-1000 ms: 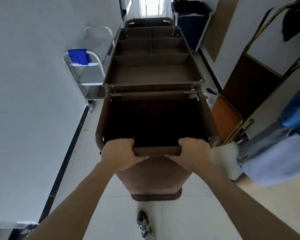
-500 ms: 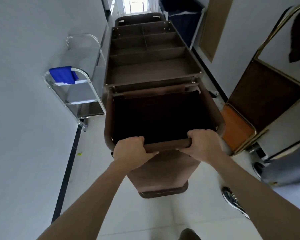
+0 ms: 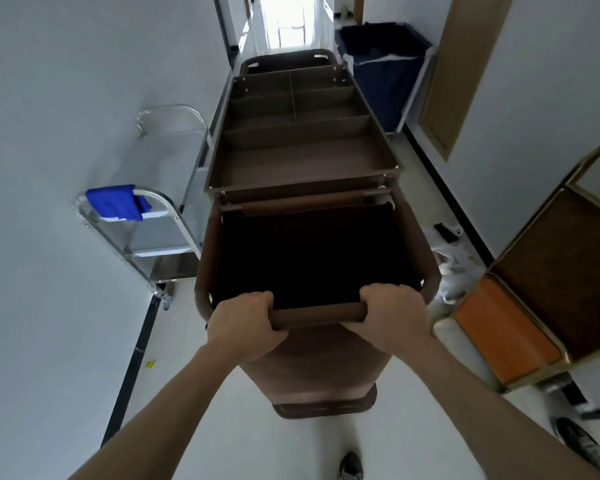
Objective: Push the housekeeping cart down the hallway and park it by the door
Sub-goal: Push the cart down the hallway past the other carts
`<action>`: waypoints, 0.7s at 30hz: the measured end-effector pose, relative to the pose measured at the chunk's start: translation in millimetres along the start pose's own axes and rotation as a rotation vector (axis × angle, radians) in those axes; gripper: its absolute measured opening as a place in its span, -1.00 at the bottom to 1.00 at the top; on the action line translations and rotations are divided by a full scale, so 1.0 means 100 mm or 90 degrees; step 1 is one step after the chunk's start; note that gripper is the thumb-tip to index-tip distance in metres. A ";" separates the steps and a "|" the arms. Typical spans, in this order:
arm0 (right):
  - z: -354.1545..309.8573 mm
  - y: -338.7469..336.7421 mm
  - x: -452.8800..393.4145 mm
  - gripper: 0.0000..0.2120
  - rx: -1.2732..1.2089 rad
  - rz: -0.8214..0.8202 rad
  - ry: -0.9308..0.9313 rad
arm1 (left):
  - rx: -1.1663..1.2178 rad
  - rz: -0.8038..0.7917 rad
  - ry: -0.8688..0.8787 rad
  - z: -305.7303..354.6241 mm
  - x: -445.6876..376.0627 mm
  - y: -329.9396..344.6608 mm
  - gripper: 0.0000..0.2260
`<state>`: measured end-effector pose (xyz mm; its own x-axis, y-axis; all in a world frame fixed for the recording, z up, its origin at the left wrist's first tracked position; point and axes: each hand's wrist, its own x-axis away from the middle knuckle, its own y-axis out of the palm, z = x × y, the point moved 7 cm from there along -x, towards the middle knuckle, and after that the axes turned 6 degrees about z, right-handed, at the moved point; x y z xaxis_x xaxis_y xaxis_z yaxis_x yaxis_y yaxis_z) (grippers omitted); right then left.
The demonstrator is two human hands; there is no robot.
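A long brown housekeeping cart (image 3: 302, 168) fills the middle of the hallway, pointing away from me. Its top is a tray with several empty compartments, and a dark open bag hangs at the near end. My left hand (image 3: 243, 325) and my right hand (image 3: 394, 318) both grip the brown handle bar (image 3: 317, 313) at the near rim, knuckles up. A wooden door (image 3: 459, 71) stands in the right wall ahead, beyond the cart's middle.
A steel trolley (image 3: 160, 237) with a blue cloth (image 3: 116, 202) stands against the left wall, close to the cart. A navy laundry bin (image 3: 385, 71) sits ahead right. A gold luggage cart (image 3: 534, 289) with an orange base and white bags (image 3: 451, 268) crowd the right side.
The cart and I have rolled forward down the hallway. The view has swung back to the right and the steel trolley sits lower in frame. The person at the right edge has dropped out of view.
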<state>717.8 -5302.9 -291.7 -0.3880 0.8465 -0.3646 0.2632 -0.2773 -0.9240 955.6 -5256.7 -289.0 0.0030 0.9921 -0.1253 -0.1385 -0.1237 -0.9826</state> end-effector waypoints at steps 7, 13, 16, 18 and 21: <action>0.31 0.38 -1.06 -0.60 -0.042 0.025 -0.064 | 0.011 0.028 -0.019 -0.27 -1.16 0.09 -0.75; 0.55 0.72 -1.97 -0.58 -0.056 0.026 -0.070 | -0.020 0.047 -0.016 -0.51 -2.13 0.22 -0.86; 0.67 0.90 -2.45 -0.63 -0.029 0.020 -0.070 | -0.027 0.052 0.001 -0.62 -2.62 0.27 -0.87; 0.75 1.02 -2.78 -0.68 -0.011 0.021 -0.071 | -0.029 0.054 0.014 -0.71 -2.97 0.30 -0.82; 0.87 1.19 -3.28 -0.73 -0.007 0.010 -0.056 | -0.037 0.057 0.037 -0.84 -3.49 0.34 -0.73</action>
<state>799.4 -5653.5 -291.8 -0.4590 0.7991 -0.3882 0.2795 -0.2849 -0.9169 1033.1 -5608.8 -290.6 0.0508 0.9742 -0.2198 -0.0837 -0.2151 -0.9730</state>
